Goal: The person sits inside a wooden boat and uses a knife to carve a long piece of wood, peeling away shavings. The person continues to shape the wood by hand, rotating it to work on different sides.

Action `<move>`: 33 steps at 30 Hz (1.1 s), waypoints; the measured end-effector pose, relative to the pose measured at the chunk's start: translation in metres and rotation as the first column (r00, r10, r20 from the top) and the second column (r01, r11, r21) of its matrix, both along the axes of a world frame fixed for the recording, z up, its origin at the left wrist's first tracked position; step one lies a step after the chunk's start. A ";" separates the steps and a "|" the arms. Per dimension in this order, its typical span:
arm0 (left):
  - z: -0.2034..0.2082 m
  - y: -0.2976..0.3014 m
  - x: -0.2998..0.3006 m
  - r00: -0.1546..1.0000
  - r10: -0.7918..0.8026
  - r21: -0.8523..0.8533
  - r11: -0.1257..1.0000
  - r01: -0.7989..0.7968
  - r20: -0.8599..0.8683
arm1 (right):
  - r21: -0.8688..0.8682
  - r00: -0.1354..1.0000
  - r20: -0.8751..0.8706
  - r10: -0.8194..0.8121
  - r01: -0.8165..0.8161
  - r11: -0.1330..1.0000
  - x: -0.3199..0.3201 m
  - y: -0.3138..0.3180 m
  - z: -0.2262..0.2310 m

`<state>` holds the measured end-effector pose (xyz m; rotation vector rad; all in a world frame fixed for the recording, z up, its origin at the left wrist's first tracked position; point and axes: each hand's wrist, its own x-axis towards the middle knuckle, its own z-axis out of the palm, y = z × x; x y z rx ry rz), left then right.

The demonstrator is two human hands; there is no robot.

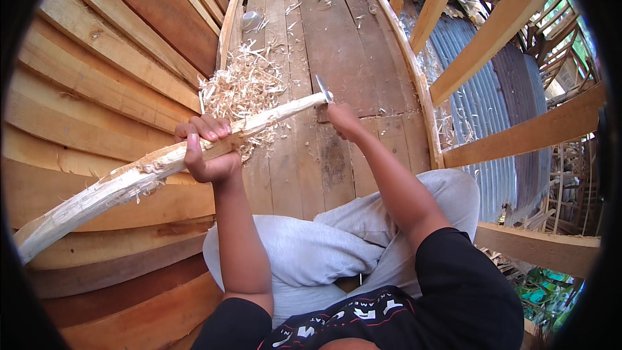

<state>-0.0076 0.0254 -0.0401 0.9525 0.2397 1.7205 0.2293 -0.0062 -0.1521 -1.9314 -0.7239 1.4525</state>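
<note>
A long, pale, roughly peeled wooden pole (123,178) slants across the view, from the lower left up to the middle. My left hand (207,149) is wrapped around it near its middle. At the pole's far right end, my right hand (345,121) grips a knife, its fingers closed round the handle, which they hide. The knife's blade (323,87) points up and away, close against the tip of the pole. Just beyond the pole, a heap of curled wood shavings (249,78) lies on the plank floor (330,26).
Stacked wooden boards form a wall (97,97) on the left, under the pole's thick end. A clear cup (251,21) stands beyond the shavings. On the right, a wooden railing (512,133) borders the floor, with corrugated metal sheets (483,91) outside it. My bent legs (311,246) are close below the pole.
</note>
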 end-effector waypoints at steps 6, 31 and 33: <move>0.002 -0.004 0.002 0.997 0.039 -0.026 0.999 -0.041 -0.064 | 0.217 0.993 0.087 0.076 -0.093 0.972 -0.038 -0.004 0.016; -0.001 0.002 -0.017 1.000 -0.008 0.062 0.998 0.009 -0.015 | 0.113 0.971 -0.231 0.060 -0.035 0.993 -0.069 -0.008 0.046; 0.002 0.005 -0.012 0.999 -0.040 0.071 0.997 0.040 -0.003 | 0.038 0.965 -0.260 0.044 -0.035 0.999 -0.033 0.003 0.014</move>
